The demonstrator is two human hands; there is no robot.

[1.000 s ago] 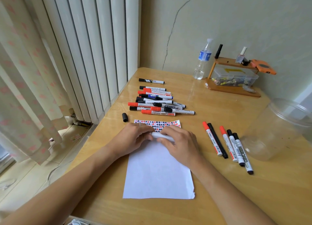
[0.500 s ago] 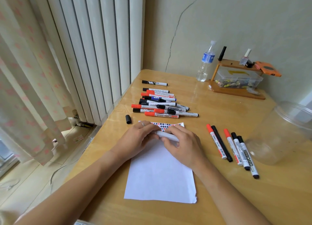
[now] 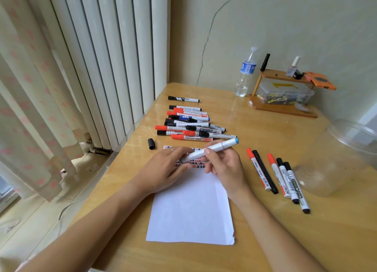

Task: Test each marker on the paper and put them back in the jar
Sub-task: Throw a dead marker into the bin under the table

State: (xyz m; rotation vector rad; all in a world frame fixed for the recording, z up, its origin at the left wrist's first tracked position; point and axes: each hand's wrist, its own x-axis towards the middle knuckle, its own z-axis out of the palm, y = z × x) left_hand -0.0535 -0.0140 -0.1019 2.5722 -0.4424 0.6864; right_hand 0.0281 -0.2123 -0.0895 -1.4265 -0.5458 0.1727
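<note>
**White marker held over paper, both hands on it**

Far left – loose black cap (image 3: 151, 143) lies alone on the wooden table (image 3: 265, 137), near the table's left edge, apart from the paper.

Left hand (image 3: 165, 169) rests over the top left of the white paper (image 3: 189, 208); fingers curled, fingertips pinching the lower-left end of the white marker (image 3: 210, 150). A ring shows on one finger. Whether that end is capped cannot be told, the fingers cover it.

The white marker is tilted, its blue end raised toward the upper right. It sits above the strip of small red and dark marks (image 3: 196, 164) at the top of the sheet.

Behind the hands – pile of unsorted markers (image 3: 189, 124), red, black and blue caps, lying roughly parallel; one black-capped marker (image 3: 183, 99) lies apart, farther back.

Right hand (image 3: 224, 165) grips the marker barrel at mid-length, thumb on top, other fingers curled beneath.

Right of the paper – row of five markers (image 3: 277, 175), two red-capped and three black-capped, side by side on the table.

Back right: water bottle (image 3: 245, 73), then a small wooden shelf (image 3: 281, 108) holding a clear plastic box.

Far right – clear plastic jar (image 3: 334, 159) on its side, mouth facing away from the row of five, just beside them
</note>
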